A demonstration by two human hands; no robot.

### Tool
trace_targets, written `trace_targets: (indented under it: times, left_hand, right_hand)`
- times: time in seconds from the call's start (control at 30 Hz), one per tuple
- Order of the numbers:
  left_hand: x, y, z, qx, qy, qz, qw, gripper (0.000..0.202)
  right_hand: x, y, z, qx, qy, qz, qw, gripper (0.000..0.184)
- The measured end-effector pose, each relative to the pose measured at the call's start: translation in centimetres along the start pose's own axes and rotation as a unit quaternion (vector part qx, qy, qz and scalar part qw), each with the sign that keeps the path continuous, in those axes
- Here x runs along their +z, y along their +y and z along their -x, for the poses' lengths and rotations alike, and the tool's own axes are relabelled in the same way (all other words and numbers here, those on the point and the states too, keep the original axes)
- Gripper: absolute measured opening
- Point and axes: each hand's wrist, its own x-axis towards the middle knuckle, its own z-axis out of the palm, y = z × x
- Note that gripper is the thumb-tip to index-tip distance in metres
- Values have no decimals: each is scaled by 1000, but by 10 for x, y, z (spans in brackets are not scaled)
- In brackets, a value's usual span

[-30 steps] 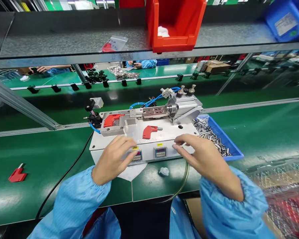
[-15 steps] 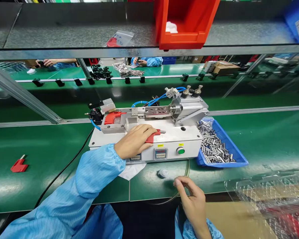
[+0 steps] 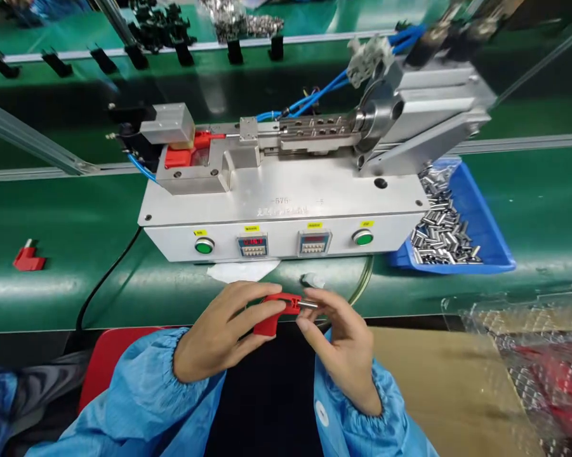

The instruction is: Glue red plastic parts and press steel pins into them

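My left hand (image 3: 231,330) grips a small red pistol-shaped plastic part (image 3: 269,324) between thumb and fingers, in front of the machine. A short shiny metal tube (image 3: 308,304) sticks out of its right end. The curled thumb and forefinger of my right hand (image 3: 343,339) are closed round this tube; the exact contact is partly hidden. Behind them stands a bench machine (image 3: 286,203) with green buttons and small counters. Another red plastic part (image 3: 179,157) sits in its left fixture, under a metal clamp block (image 3: 169,124), with a rod at its muzzle.
A blue bin (image 3: 485,216) of metal tubes stands right of the machine. One more red part (image 3: 28,257) lies at the left of the green bench. Clear plastic trays (image 3: 543,355) are at the lower right. A small capped bottle (image 3: 313,280) lies before the machine.
My left hand has brought the red part off the machine top towards me, and my right hand has met it. The clamp block has swung down onto the fixture's part. My view has tilted downward.
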Motion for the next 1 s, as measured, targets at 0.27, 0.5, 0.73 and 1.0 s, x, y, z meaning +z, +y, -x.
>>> trace_targets:
  times: [0.27, 0.5, 0.73, 1.0]
  left_hand:
    - [3, 1, -1, -19, -9, 53, 998, 44]
    - [7, -1, -6, -23, -17, 95, 995, 49]
    - [6, -3, -5, -40, -39, 167, 984, 57]
    - [4, 3, 2, -47, 34, 116, 992, 50]
  right_hand:
    - [1, -5, 0, 17, 17, -26, 999, 16]
    - [-2, -6, 0, 26, 46, -2, 999, 9]
    - [-1, -4, -3, 15, 48, 3, 999, 5]
    - [6, -3, -4, 21, 21, -8, 1000, 5]
